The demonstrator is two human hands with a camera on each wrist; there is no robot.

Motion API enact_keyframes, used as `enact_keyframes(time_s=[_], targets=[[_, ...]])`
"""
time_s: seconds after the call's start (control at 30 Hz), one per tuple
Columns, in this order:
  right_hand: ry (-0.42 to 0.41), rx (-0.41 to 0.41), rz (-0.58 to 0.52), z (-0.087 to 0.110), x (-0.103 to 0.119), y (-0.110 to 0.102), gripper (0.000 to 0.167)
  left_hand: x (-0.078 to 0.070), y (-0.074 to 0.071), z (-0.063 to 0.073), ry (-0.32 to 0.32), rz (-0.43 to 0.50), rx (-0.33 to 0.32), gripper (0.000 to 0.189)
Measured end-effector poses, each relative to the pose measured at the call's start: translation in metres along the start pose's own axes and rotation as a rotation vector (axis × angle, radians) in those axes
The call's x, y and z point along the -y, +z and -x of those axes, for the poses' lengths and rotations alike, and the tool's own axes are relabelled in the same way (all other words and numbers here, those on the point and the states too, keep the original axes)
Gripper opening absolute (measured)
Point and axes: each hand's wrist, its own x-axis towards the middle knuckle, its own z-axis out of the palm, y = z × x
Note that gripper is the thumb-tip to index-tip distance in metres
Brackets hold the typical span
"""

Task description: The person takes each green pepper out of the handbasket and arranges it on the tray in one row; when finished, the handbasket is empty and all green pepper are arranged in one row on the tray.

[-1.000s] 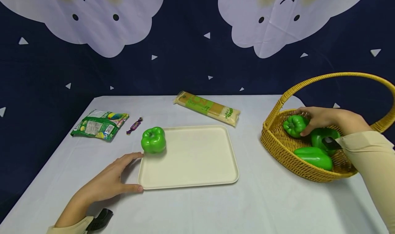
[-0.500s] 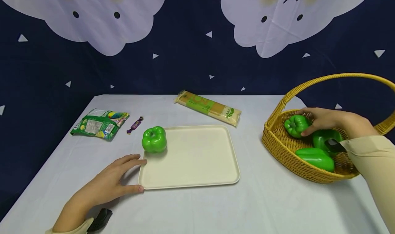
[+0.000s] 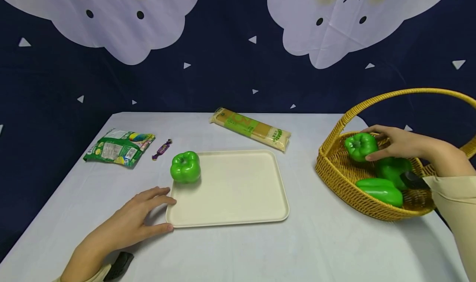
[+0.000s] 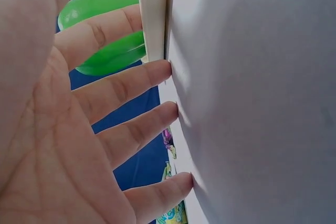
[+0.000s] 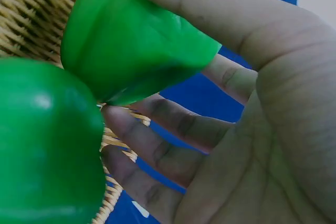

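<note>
In the head view my right hand [image 3: 407, 143] grips a green bell pepper [image 3: 360, 147] between thumb and fingers, inside the wicker basket [image 3: 340, 187]. The right wrist view has the thumb across this pepper [image 5: 126, 45] and the fingers behind it. Two more green peppers lie in the basket, one long pepper [image 3: 381, 191] in front and another pepper [image 3: 392, 170] partly under my wrist. My left hand [image 3: 130, 220] touches the left edge of a cream tray [image 3: 234, 191] with spread, fairly straight fingers. A green bell pepper [image 3: 185, 167] sits at that tray's back left corner.
A green snack bag [image 3: 119, 148] and a purple wrapped candy [image 3: 162, 150] lie at the table's back left. Behind the tray lies a packet of noodles [image 3: 251, 128]. The basket's tall handle [image 3: 398, 92] arches above my right hand.
My right hand has risen slightly and shifted right with the gripped bell pepper, which has tilted a little. The fingers of my left hand have slid a bit lower along the tray's left edge.
</note>
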Motion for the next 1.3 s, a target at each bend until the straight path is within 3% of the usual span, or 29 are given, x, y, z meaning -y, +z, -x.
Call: enact_keyframes(time_s=[0.5,0.77,1.03,1.2,1.3], targets=[[0.024,-0.191,-0.002,0.036,0.017,-0.009,0.088,0.000,-0.001,0.002,-0.009,-0.011,-0.020,0.054],[0.050,-0.259,-0.012,0.055,0.025,-0.013,0.095,0.001,0.001,0.002,0.018,0.011,-0.045,0.052],[-0.017,-0.404,-0.062,0.067,0.030,-0.008,0.093,0.002,0.000,0.000,-0.009,0.069,-0.029,0.050],[-0.068,-0.465,-0.072,0.073,0.039,-0.005,0.093,0.002,0.001,-0.003,0.016,0.085,-0.051,0.051],[-0.089,-0.477,-0.090,0.076,0.046,-0.004,0.093,0.002,0.001,-0.004,0.032,0.139,-0.066,0.056]])
